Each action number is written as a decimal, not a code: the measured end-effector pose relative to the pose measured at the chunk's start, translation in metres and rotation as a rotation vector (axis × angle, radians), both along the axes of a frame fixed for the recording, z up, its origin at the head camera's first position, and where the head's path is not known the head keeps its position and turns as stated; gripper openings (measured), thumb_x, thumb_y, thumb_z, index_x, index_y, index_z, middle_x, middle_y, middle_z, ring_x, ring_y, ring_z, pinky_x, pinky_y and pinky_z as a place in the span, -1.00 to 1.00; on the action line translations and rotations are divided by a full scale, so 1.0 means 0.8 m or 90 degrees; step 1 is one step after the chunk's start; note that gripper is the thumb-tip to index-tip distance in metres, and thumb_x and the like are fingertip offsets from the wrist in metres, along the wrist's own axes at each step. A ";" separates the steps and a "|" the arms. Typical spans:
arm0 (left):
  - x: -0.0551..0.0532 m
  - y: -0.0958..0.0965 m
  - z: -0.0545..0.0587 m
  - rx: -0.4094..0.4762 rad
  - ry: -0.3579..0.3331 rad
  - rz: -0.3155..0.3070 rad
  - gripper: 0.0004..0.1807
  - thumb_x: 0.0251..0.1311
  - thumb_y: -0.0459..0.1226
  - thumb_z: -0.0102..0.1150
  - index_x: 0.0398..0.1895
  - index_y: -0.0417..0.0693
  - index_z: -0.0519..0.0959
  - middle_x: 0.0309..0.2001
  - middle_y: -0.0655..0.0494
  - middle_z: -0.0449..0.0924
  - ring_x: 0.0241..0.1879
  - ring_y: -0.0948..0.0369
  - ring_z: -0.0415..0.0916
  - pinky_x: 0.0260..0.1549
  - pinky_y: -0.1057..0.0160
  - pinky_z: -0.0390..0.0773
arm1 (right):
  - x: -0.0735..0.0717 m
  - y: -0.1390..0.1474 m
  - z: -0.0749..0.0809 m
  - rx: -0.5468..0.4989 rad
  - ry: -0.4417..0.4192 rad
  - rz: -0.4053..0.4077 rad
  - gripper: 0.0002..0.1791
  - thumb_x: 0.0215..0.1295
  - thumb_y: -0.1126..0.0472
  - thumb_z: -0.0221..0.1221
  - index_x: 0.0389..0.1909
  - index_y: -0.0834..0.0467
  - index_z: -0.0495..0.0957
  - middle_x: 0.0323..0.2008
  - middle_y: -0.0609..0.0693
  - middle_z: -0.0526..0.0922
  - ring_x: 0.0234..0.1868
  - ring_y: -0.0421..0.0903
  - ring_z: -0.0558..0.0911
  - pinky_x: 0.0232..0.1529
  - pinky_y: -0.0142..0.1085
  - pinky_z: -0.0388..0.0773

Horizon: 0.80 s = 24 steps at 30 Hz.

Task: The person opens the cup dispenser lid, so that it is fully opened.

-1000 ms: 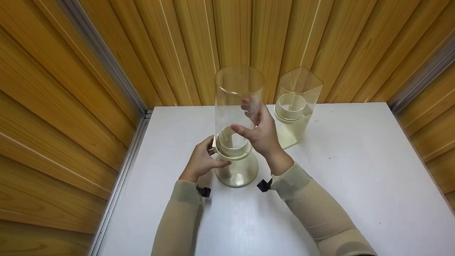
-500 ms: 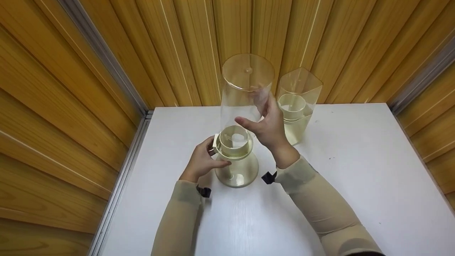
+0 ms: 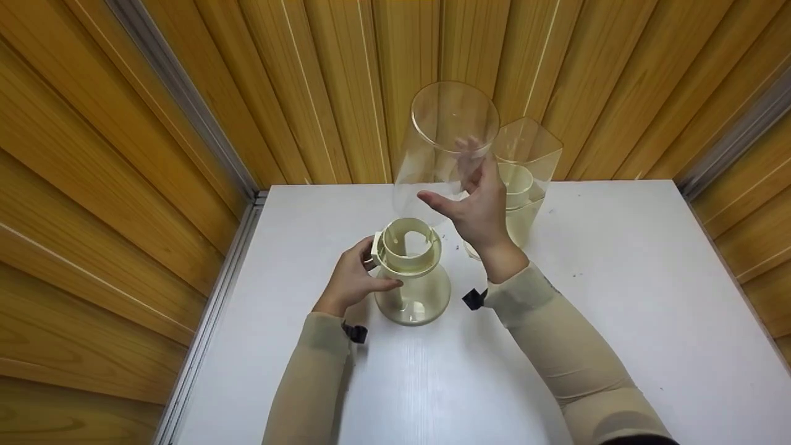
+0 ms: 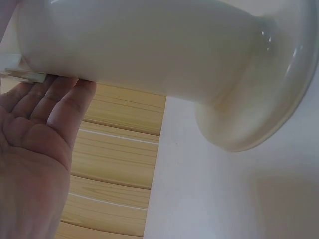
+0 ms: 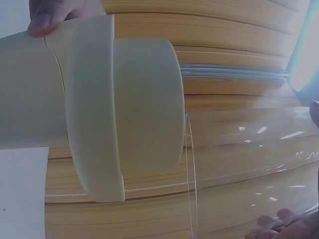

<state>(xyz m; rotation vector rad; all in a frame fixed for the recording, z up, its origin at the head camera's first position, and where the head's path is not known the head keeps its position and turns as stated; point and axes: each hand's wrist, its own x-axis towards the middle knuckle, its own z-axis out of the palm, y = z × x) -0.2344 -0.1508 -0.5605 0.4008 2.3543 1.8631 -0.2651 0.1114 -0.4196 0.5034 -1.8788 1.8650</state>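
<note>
A cream plastic stand (image 3: 420,303) with a round flared foot stands upright on the table, a collar and short open neck at its top. My left hand (image 3: 351,281) grips it just below the collar, thumb in front and fingers behind. Above and behind the neck, my right hand (image 3: 481,216) holds a clear plastic tube (image 3: 420,164), tilted to the right, thumb on the near side and fingers beyond. In the right wrist view a small gap shows between the neck (image 5: 147,107) and the tube's edge (image 5: 193,169). The left wrist view shows the stand's body (image 4: 129,50).
Behind my right hand stands a second cream stand (image 3: 522,222), fitted with an angular clear tube (image 3: 544,167). The white table (image 3: 618,321) ends at wood-panelled walls (image 3: 346,80) at the back and sides. Small dark specks lie on the tabletop.
My right hand has lifted the clear tube off the stand's neck, up and to the right, and tilted it. My left hand has stayed on the stand.
</note>
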 end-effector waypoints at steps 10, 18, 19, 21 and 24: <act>0.001 0.001 -0.001 -0.006 0.000 0.010 0.11 -0.07 -0.30 0.88 0.64 0.09 0.51 0.48 0.09 0.69 0.56 0.01 0.60 0.60 0.05 0.62 | -0.011 0.003 -0.017 0.012 0.007 -0.052 0.32 -0.03 -0.03 0.83 0.63 0.35 0.25 0.62 0.24 0.52 0.67 0.09 0.52 0.71 -0.17 0.52; 0.003 0.000 -0.003 -0.003 0.004 0.011 0.13 -0.07 -0.28 0.89 0.66 0.08 0.49 0.50 0.08 0.67 0.56 0.00 0.59 0.60 0.06 0.62 | -0.027 -0.001 -0.028 0.025 0.019 -0.075 0.27 0.01 0.07 0.81 0.62 0.35 0.24 0.62 0.23 0.49 0.71 0.08 0.48 0.69 -0.22 0.52; 0.004 0.000 -0.003 -0.005 0.003 0.012 0.13 -0.07 -0.28 0.89 0.66 0.08 0.49 0.50 0.08 0.67 0.56 0.00 0.59 0.60 0.04 0.62 | -0.030 -0.002 -0.030 0.029 0.017 -0.077 0.27 0.00 0.09 0.81 0.62 0.34 0.24 0.62 0.22 0.50 0.71 0.07 0.47 0.69 -0.23 0.52; 0.005 -0.001 -0.003 -0.012 0.001 0.015 0.14 -0.08 -0.27 0.89 0.66 0.10 0.50 0.50 0.09 0.67 0.56 0.00 0.60 0.59 0.03 0.63 | -0.036 -0.003 -0.035 0.037 0.010 -0.080 0.26 -0.01 0.13 0.81 0.62 0.33 0.25 0.61 0.21 0.51 0.70 0.05 0.48 0.69 -0.25 0.52; 0.006 -0.002 -0.003 -0.017 -0.005 0.018 0.14 -0.09 -0.27 0.90 0.65 0.11 0.50 0.50 0.10 0.67 0.56 0.01 0.60 0.59 0.02 0.63 | -0.044 -0.007 -0.042 0.044 -0.006 -0.080 0.25 -0.02 0.17 0.81 0.63 0.31 0.26 0.61 0.19 0.51 0.70 0.03 0.48 0.70 -0.26 0.50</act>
